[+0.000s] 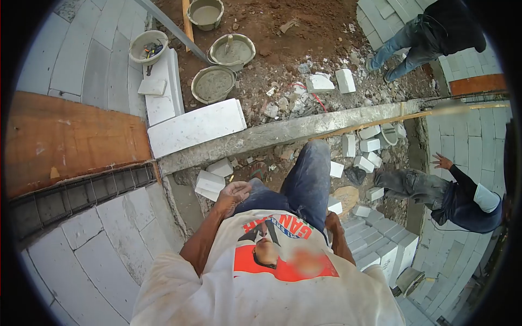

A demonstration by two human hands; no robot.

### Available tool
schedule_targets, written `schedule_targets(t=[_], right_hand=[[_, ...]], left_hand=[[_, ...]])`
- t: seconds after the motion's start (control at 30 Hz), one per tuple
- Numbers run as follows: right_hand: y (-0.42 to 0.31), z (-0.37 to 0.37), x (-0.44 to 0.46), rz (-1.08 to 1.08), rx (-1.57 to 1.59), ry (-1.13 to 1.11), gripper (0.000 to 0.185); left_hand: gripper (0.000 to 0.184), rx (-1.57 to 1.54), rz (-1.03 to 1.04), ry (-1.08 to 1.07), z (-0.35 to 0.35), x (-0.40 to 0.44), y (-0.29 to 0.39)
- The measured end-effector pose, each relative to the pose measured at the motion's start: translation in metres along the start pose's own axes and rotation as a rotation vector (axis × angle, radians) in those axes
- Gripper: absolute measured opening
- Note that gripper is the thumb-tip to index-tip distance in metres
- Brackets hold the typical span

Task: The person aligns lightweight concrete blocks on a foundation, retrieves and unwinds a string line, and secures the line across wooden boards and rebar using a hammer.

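Note:
My left hand [235, 193] is held in front of my left thigh, its fingers curled round a small pale stick [231, 178] that looks like a cigarette. On the other side, my right hand [331, 219] hangs by my right hip, with its fingers mostly hidden. Beyond the left hand, white block pieces [210, 185] lie on the ground. Stacked white blocks [380, 239] stand beside my right arm.
Past the concrete beam [304, 126] are buckets of grey mortar [213, 85], a tool bucket [148, 47] and a long white block [197, 127]. One person [429, 38] stands at upper right; another person [462, 201] is at right, an arm stretched out. Rubble covers the ground.

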State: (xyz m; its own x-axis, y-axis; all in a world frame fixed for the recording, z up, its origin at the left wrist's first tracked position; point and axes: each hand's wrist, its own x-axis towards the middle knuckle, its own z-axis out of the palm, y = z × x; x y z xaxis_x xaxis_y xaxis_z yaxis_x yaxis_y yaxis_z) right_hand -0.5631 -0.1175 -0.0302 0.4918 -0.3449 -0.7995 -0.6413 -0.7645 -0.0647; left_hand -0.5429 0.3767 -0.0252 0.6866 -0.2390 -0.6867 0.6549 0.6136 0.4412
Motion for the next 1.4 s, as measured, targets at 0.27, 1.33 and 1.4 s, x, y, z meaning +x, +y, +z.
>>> schedule_targets(t=[0.27, 1.33, 1.4], right_hand=[[0.026, -0.009, 0.014, -0.019, 0.076, -0.078, 0.03], [-0.338, -0.325, 0.259, 0.201, 0.613, -0.26, 0.033], [-0.361, -0.381, 0.257, 0.094, 0.561, -0.196, 0.031]], left_hand=[[0.063, 0.082, 0.012, 0.083, 0.016, 0.016, 0.015], [0.02, 0.913, -0.099, 0.063, 0.281, 0.547, 0.497], [0.021, 0.912, -0.081, 0.164, 0.304, 0.568, 0.529]])
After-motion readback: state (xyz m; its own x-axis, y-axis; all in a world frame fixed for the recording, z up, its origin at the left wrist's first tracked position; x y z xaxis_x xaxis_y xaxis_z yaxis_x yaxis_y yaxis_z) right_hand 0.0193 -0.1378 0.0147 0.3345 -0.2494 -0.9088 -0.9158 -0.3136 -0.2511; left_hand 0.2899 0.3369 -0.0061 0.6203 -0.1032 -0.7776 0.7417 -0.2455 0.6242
